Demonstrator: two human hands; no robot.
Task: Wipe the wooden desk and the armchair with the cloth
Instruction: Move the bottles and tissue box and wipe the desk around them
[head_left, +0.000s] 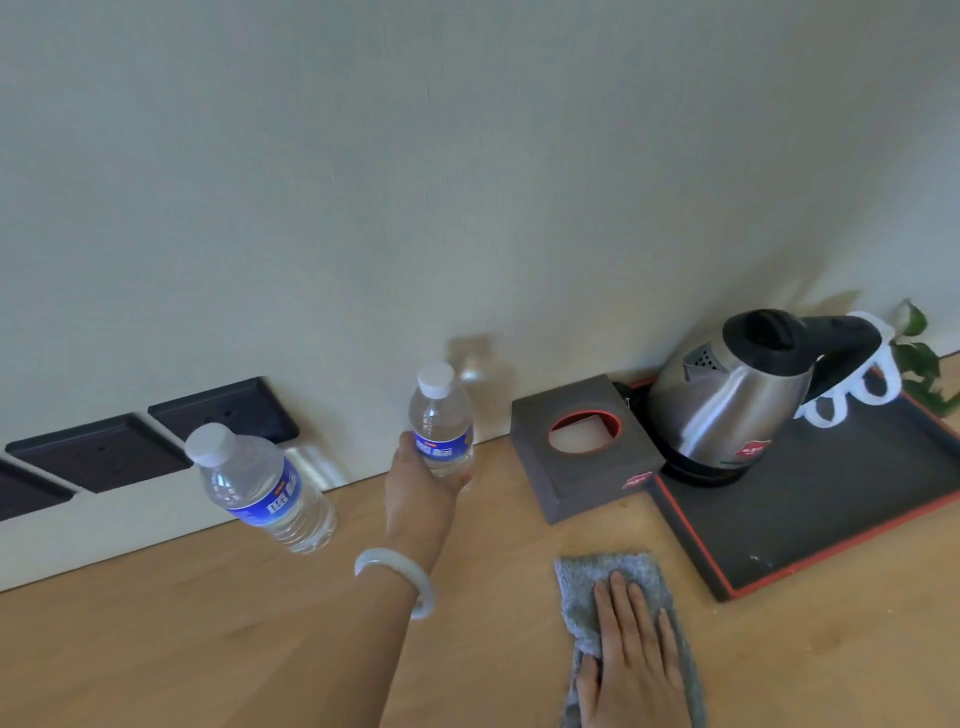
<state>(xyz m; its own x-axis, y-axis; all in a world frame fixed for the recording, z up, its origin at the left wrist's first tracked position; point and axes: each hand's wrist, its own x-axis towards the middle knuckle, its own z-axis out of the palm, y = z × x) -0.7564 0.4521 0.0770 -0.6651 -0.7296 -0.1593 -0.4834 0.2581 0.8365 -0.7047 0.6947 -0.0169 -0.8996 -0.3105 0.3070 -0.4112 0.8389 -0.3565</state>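
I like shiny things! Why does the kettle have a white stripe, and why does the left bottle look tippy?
Head view: the white stripe on the kettle is glare from light; the wide-angle lens bends the picture's edges, so the left bottle seems to lean; the other bottle casts a soft shadow on the wall.

On the counter (208, 649), the right grip (631, 660) lies flat on the cloth (582, 587). Beyond it sits the box (582, 452), and the tray (810, 519) to the box's right carries the kettle (727, 405). The left grip (421, 493), left of the box, wraps a bottle (441, 421). A second bottle (260, 488) stands further left, with sockets (104, 452) on the wall (467, 156) behind it.
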